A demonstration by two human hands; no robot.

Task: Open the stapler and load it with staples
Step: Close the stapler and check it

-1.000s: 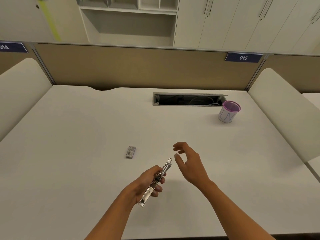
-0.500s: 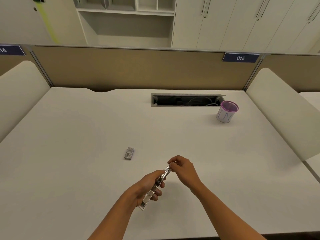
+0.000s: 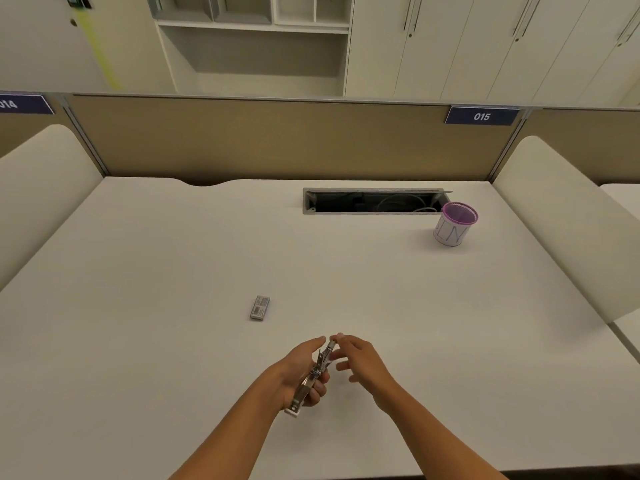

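Observation:
A slim metal stapler [image 3: 313, 377] is held above the white desk [image 3: 138, 341], tilted with its front end pointing away and to the right. My left hand [image 3: 299, 370] is wrapped around its rear half. My right hand [image 3: 360, 362] pinches the front tip with thumb and forefinger, its other fingers spread loosely. A small grey staple box [image 3: 259, 308] lies flat on the desk, to the left of and beyond the hands, apart from both.
A purple-rimmed mesh pen cup [image 3: 453, 223] stands at the back right beside an open cable slot [image 3: 374, 201]. A tan partition [image 3: 259, 140] closes the far edge, and cream padded dividers [image 3: 568, 216] flank both sides.
My right hand came in from open air and closed its fingertips on the stapler's front tip. My left hand has kept its hold and raised the stapler a little.

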